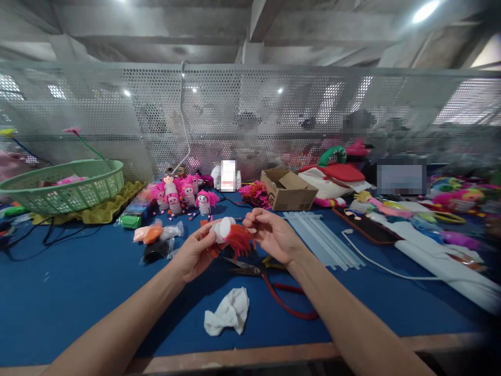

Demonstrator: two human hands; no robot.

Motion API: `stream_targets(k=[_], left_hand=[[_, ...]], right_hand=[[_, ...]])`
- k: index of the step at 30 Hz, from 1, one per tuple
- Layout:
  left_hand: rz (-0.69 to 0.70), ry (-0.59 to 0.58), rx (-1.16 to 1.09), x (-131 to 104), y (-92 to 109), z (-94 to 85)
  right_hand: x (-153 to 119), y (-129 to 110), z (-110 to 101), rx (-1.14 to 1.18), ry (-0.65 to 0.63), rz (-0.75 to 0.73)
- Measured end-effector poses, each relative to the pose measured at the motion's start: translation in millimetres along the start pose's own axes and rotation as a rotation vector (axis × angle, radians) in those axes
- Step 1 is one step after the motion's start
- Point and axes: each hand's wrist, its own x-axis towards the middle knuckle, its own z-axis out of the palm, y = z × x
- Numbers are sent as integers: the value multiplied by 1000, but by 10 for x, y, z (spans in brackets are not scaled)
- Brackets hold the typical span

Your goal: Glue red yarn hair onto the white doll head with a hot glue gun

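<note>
My left hand (199, 248) is closed around a small doll (225, 230) with a white round end and a bunch of red-orange yarn hair (239, 240). At the yarn's right side, my right hand (274, 235) has its fingers curled and pinched together against the strands. Below both hands lie scissors (270, 284) with red handles, blades toward the left. A yellow-handled tool (272, 262) is partly hidden behind my right wrist. Nearer the table edge is a crumpled white tissue (229, 313).
Finished-looking pink-haired dolls (172, 196) stand at the back, beside bagged clay (151, 235). A green basket (66, 183) is at left. Behind my right hand are a cardboard box (289, 190) and translucent glue sticks (321, 237); a white cable (385, 269) runs right.
</note>
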Motion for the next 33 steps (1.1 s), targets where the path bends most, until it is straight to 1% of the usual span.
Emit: stream_targets(k=[4, 11, 18, 21, 25, 33], left_hand=[[14, -8, -14, 0, 2, 15], [12, -2, -7, -2, 2, 18], [12, 7, 2, -5, 9, 39], [8, 1, -8, -9, 10, 52], [11, -8, 2, -8, 6, 50], [11, -13, 22, -10, 10, 50]], right_hand=[[-3, 6, -2, -23, 12, -20], [-6, 28, -14, -130, 30, -51], [-3, 89, 27, -265, 67, -193], [-2, 90, 38, -286, 69, -221], [-5, 80, 25, -302, 68, -227], [-16, 73, 35, -311, 38, -163]])
